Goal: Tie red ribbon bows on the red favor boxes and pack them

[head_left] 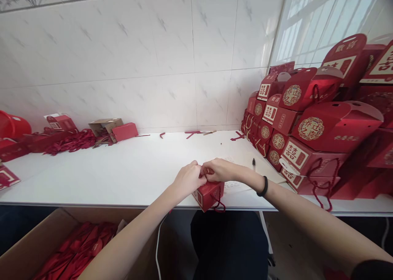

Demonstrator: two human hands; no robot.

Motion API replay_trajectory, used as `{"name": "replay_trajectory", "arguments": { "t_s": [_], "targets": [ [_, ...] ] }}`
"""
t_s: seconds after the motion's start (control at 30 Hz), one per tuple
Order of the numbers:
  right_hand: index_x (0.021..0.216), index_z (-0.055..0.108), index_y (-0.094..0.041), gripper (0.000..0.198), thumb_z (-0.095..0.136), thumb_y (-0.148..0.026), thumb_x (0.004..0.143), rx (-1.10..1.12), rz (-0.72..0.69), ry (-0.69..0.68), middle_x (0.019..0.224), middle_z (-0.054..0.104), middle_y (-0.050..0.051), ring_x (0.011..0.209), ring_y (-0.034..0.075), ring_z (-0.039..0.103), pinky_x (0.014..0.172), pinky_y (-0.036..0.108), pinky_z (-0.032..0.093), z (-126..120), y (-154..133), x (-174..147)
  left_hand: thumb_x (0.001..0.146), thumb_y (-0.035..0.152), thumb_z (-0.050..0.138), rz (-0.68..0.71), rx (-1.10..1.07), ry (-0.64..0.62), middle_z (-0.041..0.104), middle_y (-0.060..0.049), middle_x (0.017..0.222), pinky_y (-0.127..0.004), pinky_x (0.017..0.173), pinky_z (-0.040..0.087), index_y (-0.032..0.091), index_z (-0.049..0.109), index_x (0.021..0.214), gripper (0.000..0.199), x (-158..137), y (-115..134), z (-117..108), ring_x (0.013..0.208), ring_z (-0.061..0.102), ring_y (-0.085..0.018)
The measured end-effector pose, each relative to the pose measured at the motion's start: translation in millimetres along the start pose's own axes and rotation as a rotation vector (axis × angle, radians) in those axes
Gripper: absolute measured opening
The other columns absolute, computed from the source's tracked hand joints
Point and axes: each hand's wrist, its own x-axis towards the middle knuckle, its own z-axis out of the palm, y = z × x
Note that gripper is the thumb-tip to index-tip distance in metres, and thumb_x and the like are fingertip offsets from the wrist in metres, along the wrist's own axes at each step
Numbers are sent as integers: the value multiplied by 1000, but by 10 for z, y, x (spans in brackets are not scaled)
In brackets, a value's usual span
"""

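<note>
A small red gift box (211, 195) with a printed pale label sits near the front edge of the white table (101, 177). A dark red cord handle (219, 204) hangs from its right side. At the top of the box, my left hand (188, 177) has its fingers bent and pressed together. My right hand (217, 169) meets it there, fingers curled in a pinch against the same top edge. The fingers hide the part of the box top between them.
Stacked red gift boxes (322, 126) fill the table's right side. A pen (254, 163) lies on a paper sheet. Along the wall are ribbon scraps (196, 132), a red ribbon pile (72, 143) and a cardboard box (104, 126). Below left, a carton (39, 235) holds red pieces.
</note>
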Motion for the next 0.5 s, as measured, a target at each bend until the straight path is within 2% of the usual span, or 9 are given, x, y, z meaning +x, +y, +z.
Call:
{"name": "replay_trajectory", "arguments": {
  "t_s": [0.17, 0.3, 0.43, 0.5],
  "targets": [
    [71, 55, -14, 6, 51, -10, 74, 150, 77, 96, 57, 47, -4, 51, 9, 38, 50, 20, 28, 51, 64, -60, 80, 19, 44, 34, 11, 125, 52, -4, 84, -32, 67, 44, 17, 54, 73, 13, -2, -59, 135, 70, 57, -17],
    [76, 56, -13, 8, 49, -15, 78, 281, 81, 125, 60, 50, -3, 55, 9, 42, 51, 19, 32, 63, 101, -107, 80, 15, 45, 67, -89, 252, 51, -4, 88, -33, 71, 46, 18, 51, 76, 7, -24, -127, 241, 74, 56, -17],
    [85, 59, -12, 15, 46, -16, 80, 364, 53, 150, 64, 53, -2, 57, 9, 45, 53, 18, 35, 69, 113, -123, 83, 16, 41, 78, -190, 303, 49, -4, 89, -33, 70, 48, 18, 49, 79, 9, -46, -167, 290, 74, 56, -15],
    [84, 61, -13, 14, 49, -14, 77, 349, 28, 155, 61, 53, -3, 55, 9, 45, 53, 18, 34, 63, 102, -121, 83, 17, 41, 76, -207, 308, 49, -4, 89, -32, 69, 48, 18, 49, 80, 9, -55, -175, 295, 73, 55, -15]
  ]
}}
